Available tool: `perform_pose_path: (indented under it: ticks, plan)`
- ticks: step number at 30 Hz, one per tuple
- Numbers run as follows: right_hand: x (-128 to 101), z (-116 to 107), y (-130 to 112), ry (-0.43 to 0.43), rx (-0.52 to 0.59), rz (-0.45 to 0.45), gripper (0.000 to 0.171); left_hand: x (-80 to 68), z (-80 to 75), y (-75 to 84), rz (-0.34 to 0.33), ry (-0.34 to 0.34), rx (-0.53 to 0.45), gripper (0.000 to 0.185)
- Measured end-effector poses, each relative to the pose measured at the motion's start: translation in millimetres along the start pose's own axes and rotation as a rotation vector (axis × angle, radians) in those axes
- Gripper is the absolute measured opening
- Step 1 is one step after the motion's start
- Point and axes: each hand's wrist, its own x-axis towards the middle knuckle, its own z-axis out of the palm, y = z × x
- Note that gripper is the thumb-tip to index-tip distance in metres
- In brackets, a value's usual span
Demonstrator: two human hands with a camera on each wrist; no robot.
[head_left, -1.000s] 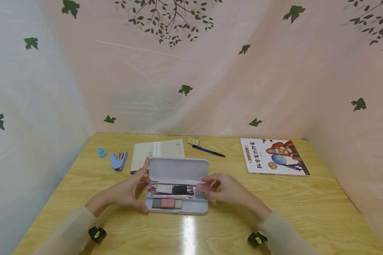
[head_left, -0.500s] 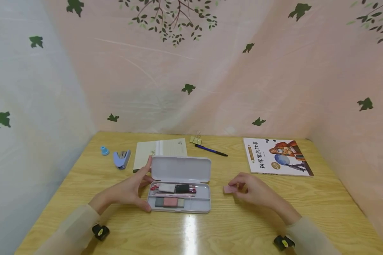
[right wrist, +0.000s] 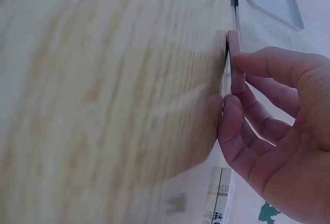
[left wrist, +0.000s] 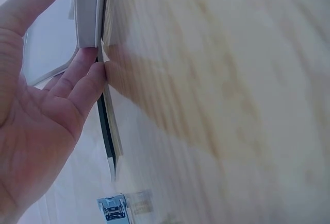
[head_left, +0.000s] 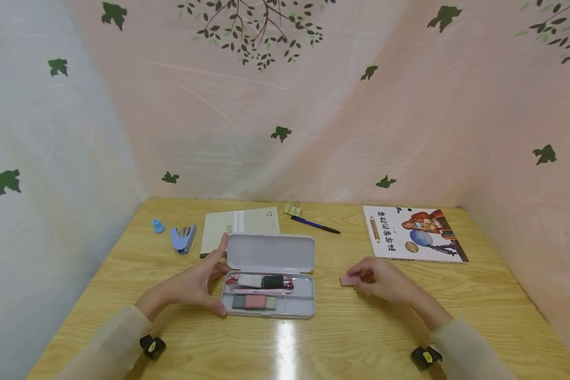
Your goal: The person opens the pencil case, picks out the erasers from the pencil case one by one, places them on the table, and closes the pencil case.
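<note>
Both hands are working on a wooden table (head_left: 123, 274), one on each side of an open white pencil case (head_left: 267, 282). Left hand (head_left: 195, 282) is bracing the case's left end, fingers fairly straight and spread, fingertips reaching up along the raised lid's edge and thumb lying at the front left corner of the tray; the left wrist view shows those fingers (left wrist: 85, 82) pressing against the case's side. Right hand (head_left: 382, 279) is pinching a small pink eraser (head_left: 349, 279) between thumb and curled fingers, well to the right of the case, the eraser lying flat on or just above the tabletop; the right wrist view shows the eraser (right wrist: 236, 62) clamped at the fingertips. Inside the case, pens and a row of grey and pink blocks are lying in the tray. Behind the case, a notebook (head_left: 239, 224), a blue stapler (head_left: 182, 238) to its left, a blue pen (head_left: 315, 225) and a picture book (head_left: 413, 233) to the far right are resting
</note>
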Motion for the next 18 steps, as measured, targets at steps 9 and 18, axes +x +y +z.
perform_pose_path:
  ticks: [9, 18]
  plan:
    - [-0.5, 3.0, 6.6, -0.013, 0.009, 0.031, 0.022, 3.4, 2.8, -1.7, -0.004, -0.007, -0.002, 0.152]
    - [3.1, 2.8, 1.4, -0.02, 0.053, 0.055, 0.025, -1.7, 0.2, -1.3, -0.021, 0.009, 0.013, 0.152]
